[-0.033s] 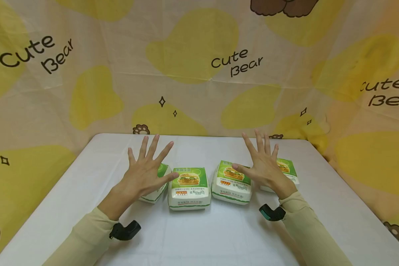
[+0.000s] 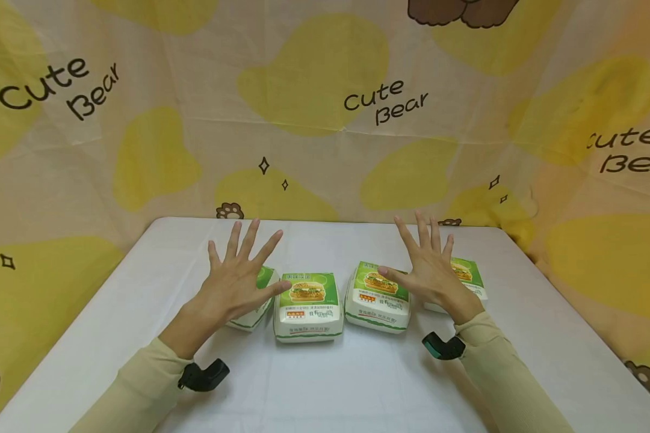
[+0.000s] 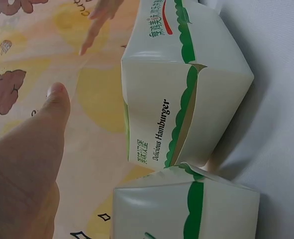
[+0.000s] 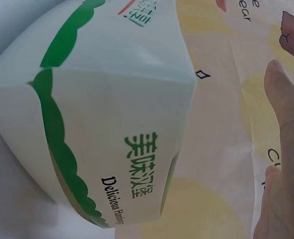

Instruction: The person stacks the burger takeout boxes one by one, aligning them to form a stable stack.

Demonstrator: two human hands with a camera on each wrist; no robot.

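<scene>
Burger boxes | below left hand and right hand, untouched — fingers splayed, released

Your left hand and right hand spread wide over four burger boxes in a row on a white table.

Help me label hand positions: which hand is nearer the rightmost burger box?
Right. In the head view, the right hand partly covers the rightmost burger box; the left hand is well off to the left, partly covering the leftmost box.
</scene>
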